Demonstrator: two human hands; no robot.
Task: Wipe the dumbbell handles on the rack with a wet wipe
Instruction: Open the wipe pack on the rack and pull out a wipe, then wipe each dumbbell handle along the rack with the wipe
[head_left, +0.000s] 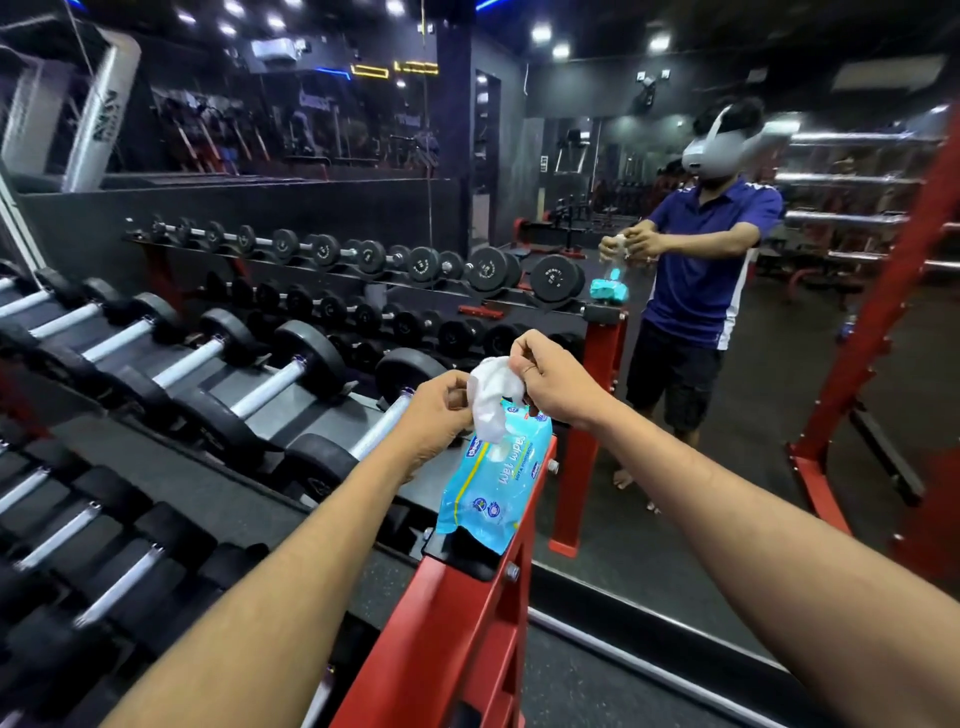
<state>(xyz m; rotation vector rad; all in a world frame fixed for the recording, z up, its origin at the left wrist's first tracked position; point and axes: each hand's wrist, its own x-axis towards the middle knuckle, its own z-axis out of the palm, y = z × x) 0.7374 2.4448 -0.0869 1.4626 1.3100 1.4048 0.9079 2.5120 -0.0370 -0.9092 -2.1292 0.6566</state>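
A white wet wipe (491, 397) hangs crumpled above a blue wet-wipes pack (496, 480) that stands on the red end frame of the dumbbell rack (452, 597). My right hand (553, 382) pinches the wipe's top from the right. My left hand (439, 415) pinches the wipe's left side, its fingers curled. The wipe's lower end still touches the pack's opening. Black dumbbells with silver handles (272, 387) lie in rows on the rack to the left of my hands.
A wall mirror (727, 467) right beside the rack reflects the dumbbells, the pack and a person in a blue shirt wearing a headset. A red squat-rack post (878, 322) shows in the mirror at the right. Dark rubber floor lies below.
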